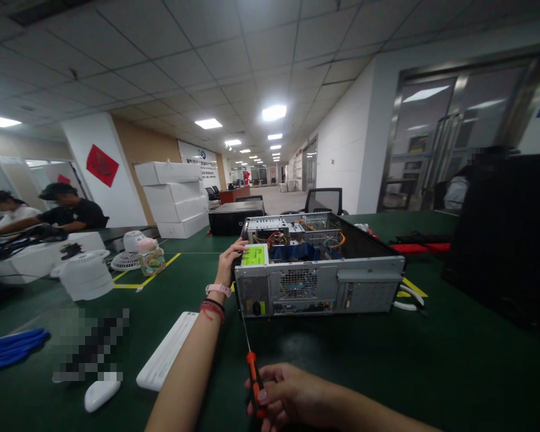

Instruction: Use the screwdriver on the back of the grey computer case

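An open computer case [310,288] lies on the green table with its back panel facing me. At its left side, my left hand [229,262] grips the edge, fingers over the top beside the power supply [255,255] with a bright green label. My right hand [283,393] is closed around the red and black handle of a screwdriver [252,375]. The thin shaft points away from me, and its tip is at the lower left corner of the back panel; whether it touches a screw is too small to tell. Wires and a blue ribbon cable [297,252] show inside the case.
Left of my forearm lie a white keyboard [168,351], a white mouse [102,393] and a blue glove [13,351]. Farther back are a white tub [86,276], a jar [152,258] and a small fan [126,259]. A large black object [508,240] stands right. People sit far left.
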`<state>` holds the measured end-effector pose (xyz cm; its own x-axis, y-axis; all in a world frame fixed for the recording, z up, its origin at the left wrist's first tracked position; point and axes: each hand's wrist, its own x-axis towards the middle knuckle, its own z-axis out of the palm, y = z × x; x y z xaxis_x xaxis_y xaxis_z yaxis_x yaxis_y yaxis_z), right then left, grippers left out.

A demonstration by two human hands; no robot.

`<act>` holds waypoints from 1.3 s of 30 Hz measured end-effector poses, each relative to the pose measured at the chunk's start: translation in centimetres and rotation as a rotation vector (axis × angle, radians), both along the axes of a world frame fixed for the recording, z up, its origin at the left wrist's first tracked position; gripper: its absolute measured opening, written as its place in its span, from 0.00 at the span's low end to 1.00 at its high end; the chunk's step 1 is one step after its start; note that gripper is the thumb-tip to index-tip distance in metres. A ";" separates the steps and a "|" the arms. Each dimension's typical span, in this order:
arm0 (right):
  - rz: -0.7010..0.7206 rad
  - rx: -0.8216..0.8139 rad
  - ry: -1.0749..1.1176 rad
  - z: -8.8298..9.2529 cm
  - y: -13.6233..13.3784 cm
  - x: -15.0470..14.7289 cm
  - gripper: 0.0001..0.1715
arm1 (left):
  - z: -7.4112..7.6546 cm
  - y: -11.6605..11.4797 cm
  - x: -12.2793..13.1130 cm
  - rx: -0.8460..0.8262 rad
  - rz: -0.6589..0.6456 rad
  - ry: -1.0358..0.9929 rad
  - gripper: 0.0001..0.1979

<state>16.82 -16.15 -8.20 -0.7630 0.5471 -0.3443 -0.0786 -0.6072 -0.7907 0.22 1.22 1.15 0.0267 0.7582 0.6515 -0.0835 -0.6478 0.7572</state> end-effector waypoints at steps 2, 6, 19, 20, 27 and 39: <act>-0.015 0.002 -0.019 0.1 0.0 -0.1 0.28 | 0.0 0.0 0.0 0.001 0.003 -0.004 0.09; 0.004 0.010 0.013 -0.2 0.1 0.1 0.28 | -0.1 0.1 0.0 -0.009 0.003 -0.009 0.09; 0.004 0.040 -0.004 -0.3 0.3 -0.2 0.21 | 0.0 0.0 0.2 0.002 0.006 -0.013 0.10; -0.003 0.045 -0.017 -0.3 0.3 -0.2 0.21 | -0.1 0.1 0.1 0.005 0.003 -0.011 0.10; -0.041 0.080 -0.094 -0.2 0.2 -0.2 0.26 | -0.3 0.3 -0.1 0.011 0.011 0.011 0.11; -0.111 0.092 -0.149 -0.7 0.2 -0.5 0.30 | -0.2 0.1 0.0 0.004 0.010 0.006 0.10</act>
